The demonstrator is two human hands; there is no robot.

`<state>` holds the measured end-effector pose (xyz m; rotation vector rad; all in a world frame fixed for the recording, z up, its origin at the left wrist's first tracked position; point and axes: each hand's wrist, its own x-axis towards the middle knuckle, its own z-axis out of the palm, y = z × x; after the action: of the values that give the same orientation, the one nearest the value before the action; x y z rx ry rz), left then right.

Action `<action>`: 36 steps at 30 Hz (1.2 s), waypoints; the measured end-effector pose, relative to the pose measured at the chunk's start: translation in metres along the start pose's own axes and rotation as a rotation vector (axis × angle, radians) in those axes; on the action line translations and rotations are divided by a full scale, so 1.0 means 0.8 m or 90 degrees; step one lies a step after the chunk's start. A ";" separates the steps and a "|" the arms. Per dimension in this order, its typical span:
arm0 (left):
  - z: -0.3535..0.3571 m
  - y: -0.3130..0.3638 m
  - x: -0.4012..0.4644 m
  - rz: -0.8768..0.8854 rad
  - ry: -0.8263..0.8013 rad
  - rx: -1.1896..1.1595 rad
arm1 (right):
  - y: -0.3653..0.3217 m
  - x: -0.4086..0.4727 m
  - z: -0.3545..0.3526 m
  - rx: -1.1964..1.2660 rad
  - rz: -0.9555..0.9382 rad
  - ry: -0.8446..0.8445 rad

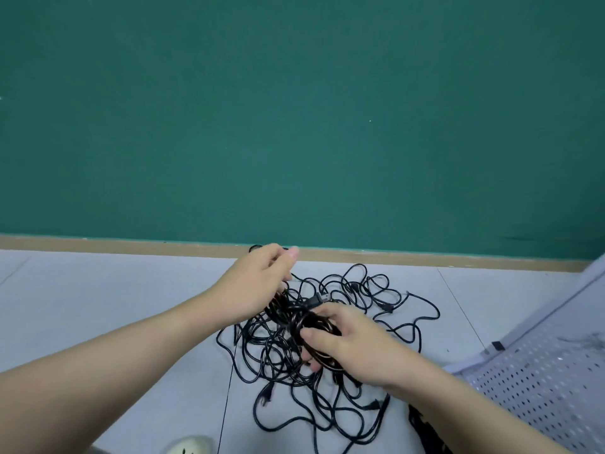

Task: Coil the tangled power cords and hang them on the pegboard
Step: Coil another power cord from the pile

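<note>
Your right hand [347,339] pinches a limp, light black coiled power cord [314,326]; your left hand [258,283] seemingly curls around its loops; grasp bundled loops, never strays.

Pale tiled floor [98,290] carries tangled black cords [360,290] and pegboard [540,381].

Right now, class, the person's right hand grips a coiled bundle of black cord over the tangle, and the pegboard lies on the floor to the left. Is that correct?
Not quite. The right hand does grip the coiled bundle over the tangle, but the head view shows the pegboard on the right.
</note>
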<state>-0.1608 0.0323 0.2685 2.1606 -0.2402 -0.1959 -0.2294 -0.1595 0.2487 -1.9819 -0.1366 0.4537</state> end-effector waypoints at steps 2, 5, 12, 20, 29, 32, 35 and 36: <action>0.008 -0.007 -0.006 -0.057 0.038 0.026 | 0.013 -0.009 0.000 0.048 0.022 0.038; 0.027 0.000 -0.018 -0.167 -0.036 -0.132 | 0.020 -0.022 -0.011 0.101 0.043 0.104; 0.089 0.044 -0.009 -0.132 -0.185 -0.371 | 0.012 -0.033 -0.078 -0.003 0.084 0.149; 0.205 0.045 0.047 -0.137 -0.210 -0.460 | 0.059 -0.029 -0.158 -0.069 0.176 0.126; 0.375 -0.059 0.072 -0.219 -0.322 -0.477 | 0.276 -0.031 -0.145 0.156 0.355 0.238; 0.429 -0.092 0.067 -0.256 -0.356 -0.488 | 0.339 -0.029 -0.120 0.202 0.388 0.244; 0.476 -0.129 0.065 -0.304 -0.346 -0.478 | 0.390 -0.024 -0.095 0.214 0.423 0.270; 0.489 -0.139 0.065 -0.319 -0.345 -0.462 | 0.407 -0.023 -0.090 0.208 0.434 0.276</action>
<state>-0.1898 -0.2297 -0.0459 1.3706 0.0757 -0.9971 -0.2532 -0.3700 -0.0091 -1.7152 0.8546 0.4249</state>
